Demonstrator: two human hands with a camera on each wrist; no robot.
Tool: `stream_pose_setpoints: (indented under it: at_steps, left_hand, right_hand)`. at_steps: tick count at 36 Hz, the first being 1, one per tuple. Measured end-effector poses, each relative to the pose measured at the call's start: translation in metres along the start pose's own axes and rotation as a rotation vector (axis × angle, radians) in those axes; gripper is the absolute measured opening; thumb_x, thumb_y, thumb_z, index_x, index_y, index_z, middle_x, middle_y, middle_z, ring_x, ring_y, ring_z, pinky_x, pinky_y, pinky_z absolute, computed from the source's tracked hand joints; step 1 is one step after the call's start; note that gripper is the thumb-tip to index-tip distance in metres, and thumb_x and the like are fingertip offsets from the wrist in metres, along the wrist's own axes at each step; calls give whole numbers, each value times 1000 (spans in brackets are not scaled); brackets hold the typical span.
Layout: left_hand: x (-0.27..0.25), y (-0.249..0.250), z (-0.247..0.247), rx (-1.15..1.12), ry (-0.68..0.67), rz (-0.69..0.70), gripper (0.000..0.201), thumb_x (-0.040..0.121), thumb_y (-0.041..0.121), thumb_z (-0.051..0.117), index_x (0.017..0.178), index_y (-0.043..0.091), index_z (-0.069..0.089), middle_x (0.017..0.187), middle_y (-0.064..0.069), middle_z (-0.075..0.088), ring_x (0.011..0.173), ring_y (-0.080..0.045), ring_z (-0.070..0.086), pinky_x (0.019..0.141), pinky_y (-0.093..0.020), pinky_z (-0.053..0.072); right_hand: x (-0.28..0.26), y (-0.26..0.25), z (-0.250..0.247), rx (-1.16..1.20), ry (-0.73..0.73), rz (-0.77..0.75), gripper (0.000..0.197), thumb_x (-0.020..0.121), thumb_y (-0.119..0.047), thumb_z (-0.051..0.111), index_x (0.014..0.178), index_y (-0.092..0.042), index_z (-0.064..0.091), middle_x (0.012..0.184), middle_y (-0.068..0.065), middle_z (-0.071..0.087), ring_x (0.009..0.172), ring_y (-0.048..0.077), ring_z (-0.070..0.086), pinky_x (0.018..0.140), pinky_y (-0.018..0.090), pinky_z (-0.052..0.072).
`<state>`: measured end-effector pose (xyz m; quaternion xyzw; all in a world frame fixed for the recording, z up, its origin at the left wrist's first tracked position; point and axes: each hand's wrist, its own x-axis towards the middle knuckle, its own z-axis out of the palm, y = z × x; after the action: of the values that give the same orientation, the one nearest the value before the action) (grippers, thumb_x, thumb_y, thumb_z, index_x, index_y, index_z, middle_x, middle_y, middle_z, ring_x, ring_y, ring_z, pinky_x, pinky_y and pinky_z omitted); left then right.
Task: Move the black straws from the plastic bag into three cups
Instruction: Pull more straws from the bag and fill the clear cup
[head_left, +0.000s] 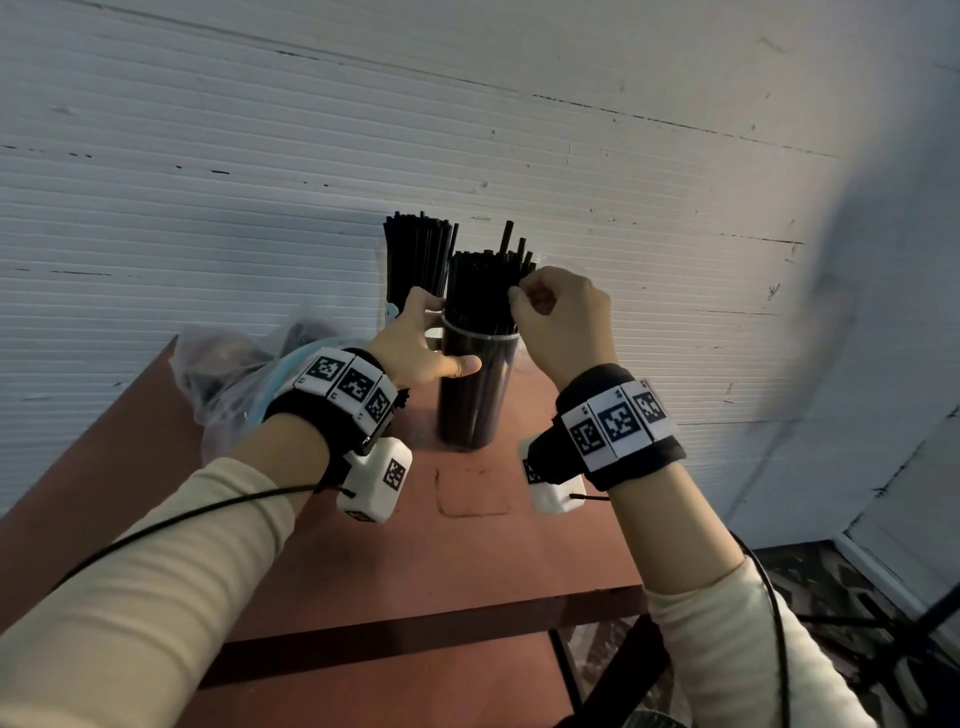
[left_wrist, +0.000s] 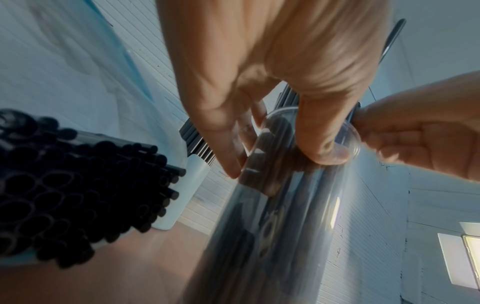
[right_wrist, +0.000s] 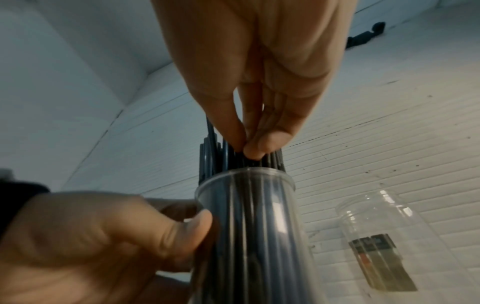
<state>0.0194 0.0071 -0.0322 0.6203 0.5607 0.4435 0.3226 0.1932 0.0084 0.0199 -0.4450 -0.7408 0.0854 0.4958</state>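
A clear cup (head_left: 475, 400) packed with black straws (head_left: 483, 286) stands on the reddish table (head_left: 467, 561). My left hand (head_left: 447, 338) grips this cup just under its rim, thumb in front and fingers behind. My right hand (head_left: 524, 299) pinches the tops of a few straws (right_wrist: 259, 164) above the cup (right_wrist: 246, 216). Behind it stands a second cup (head_left: 415, 260) full of straws. The crumpled plastic bag (head_left: 228, 379) lies at the left, with many straw ends (left_wrist: 64, 185) showing in it. An empty clear cup (right_wrist: 376, 226) stands to the right of the held one.
A white ribbed wall (head_left: 467, 130) rises right behind the table. The table's front edge (head_left: 415, 618) is near my forearms, with its right edge beside my right wrist. A dark stand's legs (head_left: 883, 634) are on the floor at the lower right.
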Motion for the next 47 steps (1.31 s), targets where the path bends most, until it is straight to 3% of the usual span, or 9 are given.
stream_pose_setpoints:
  at_steps: [5, 12, 17, 22, 29, 35, 39, 43, 47]
  left_hand:
    - [4, -3, 0, 12, 7, 3, 67, 75, 18, 82, 122, 20, 34, 129, 7, 57, 112, -16, 62, 101, -45, 48]
    - [3, -4, 1, 1, 10, 6, 68, 71, 21, 84, 118, 24, 34, 129, 4, 56, 112, -18, 62, 101, -46, 49]
    - [4, -5, 1, 32, 41, -29, 88, 44, 52, 83, 114, 31, 34, 127, 6, 59, 115, -17, 61, 102, -45, 48]
    - [4, -3, 5, 82, 88, -30, 77, 58, 38, 86, 115, 28, 34, 128, 5, 57, 116, -18, 59, 104, -45, 45]
    - [3, -1, 6, 107, 127, -16, 76, 67, 31, 87, 122, 23, 35, 132, 4, 53, 120, -16, 54, 107, -40, 42]
    - [4, -7, 7, 2, 99, -24, 87, 40, 51, 83, 111, 32, 36, 123, 5, 59, 111, -15, 63, 95, -42, 54]
    - [4, -6, 6, 1, 90, -12, 87, 41, 51, 82, 111, 31, 36, 125, 4, 58, 111, -17, 63, 95, -44, 53]
    - [2, -3, 7, 17, 90, -14, 90, 40, 51, 82, 114, 27, 36, 125, 4, 58, 111, -18, 63, 98, -44, 51]
    - [2, -1, 6, 105, 113, -13, 83, 62, 38, 88, 123, 21, 35, 131, 3, 54, 118, -18, 56, 105, -41, 44]
  right_hand:
    - [-7, 7, 3, -116, -119, -43, 12, 88, -15, 62, 86, -6, 71, 78, 5, 67, 73, 14, 59, 58, 14, 36]
    - [-10, 8, -1, -152, -126, -45, 12, 86, -20, 66, 85, -8, 68, 77, -1, 63, 75, 12, 56, 67, 16, 37]
    - [-12, 0, 2, 33, 69, -77, 7, 83, -17, 65, 79, -11, 65, 75, -2, 64, 72, 9, 59, 68, 15, 47]
    - [-6, -8, 7, 90, 109, -108, 8, 86, -20, 67, 83, -13, 67, 78, -3, 64, 68, 3, 55, 64, 5, 41]
    - [-6, -11, 11, 64, 66, -93, 10, 87, -14, 62, 80, -9, 66, 72, -1, 62, 67, 10, 56, 62, 15, 44]
    - [-17, 2, 20, -66, -69, -73, 11, 87, -13, 62, 82, -6, 67, 71, 0, 61, 67, 12, 57, 61, 11, 43]
    - [-22, 5, 18, -20, -51, -63, 11, 88, -14, 64, 83, -7, 71, 71, -1, 63, 67, 10, 57, 58, 4, 39]
    - [-19, 1, 16, 6, 8, -75, 10, 85, -19, 67, 85, -9, 70, 76, -1, 67, 70, 9, 59, 67, 13, 46]
    - [-15, -7, 14, 145, 118, -163, 23, 85, -11, 65, 108, -13, 62, 88, 0, 64, 76, 6, 59, 68, 6, 45]
